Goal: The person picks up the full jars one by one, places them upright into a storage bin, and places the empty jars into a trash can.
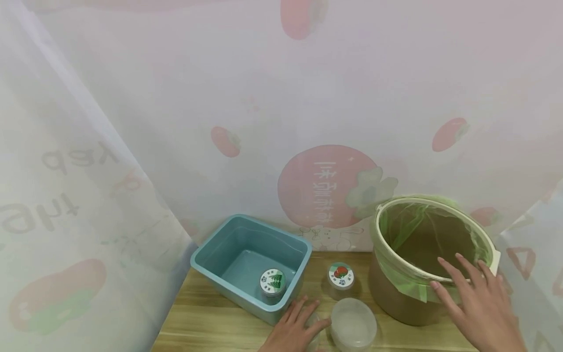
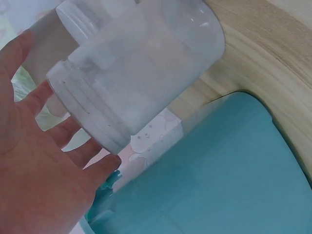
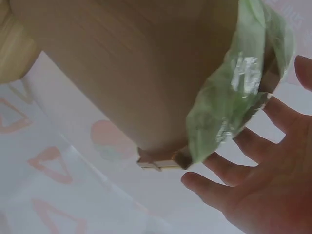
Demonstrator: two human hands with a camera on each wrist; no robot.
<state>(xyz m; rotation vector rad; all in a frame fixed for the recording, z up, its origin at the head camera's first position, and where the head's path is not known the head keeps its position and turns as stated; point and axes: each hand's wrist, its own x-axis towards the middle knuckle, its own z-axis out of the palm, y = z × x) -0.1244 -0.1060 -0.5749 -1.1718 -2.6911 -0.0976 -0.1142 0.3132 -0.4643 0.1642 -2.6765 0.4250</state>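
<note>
My left hand (image 1: 292,328) is spread beside a clear plastic jar (image 2: 141,68), its fingers near the jar's threaded mouth; whether they touch it I cannot tell. In the head view the hand partly hides that jar. Just right of it stands a second translucent jar (image 1: 354,323). Over the near rim of a brown bin (image 1: 402,305) my right hand (image 1: 481,300) hovers with fingers spread and nothing in them. A light-green bag (image 3: 234,92) lines the bin and folds over its rim.
A blue-green plastic basin (image 1: 237,288) holds a jar with a green-pictured lid (image 1: 272,282). Between basin and bin stands a jar with a red-pictured lid (image 1: 340,276). Printed white curtains (image 1: 246,98) surround the wooden tabletop (image 1: 202,322).
</note>
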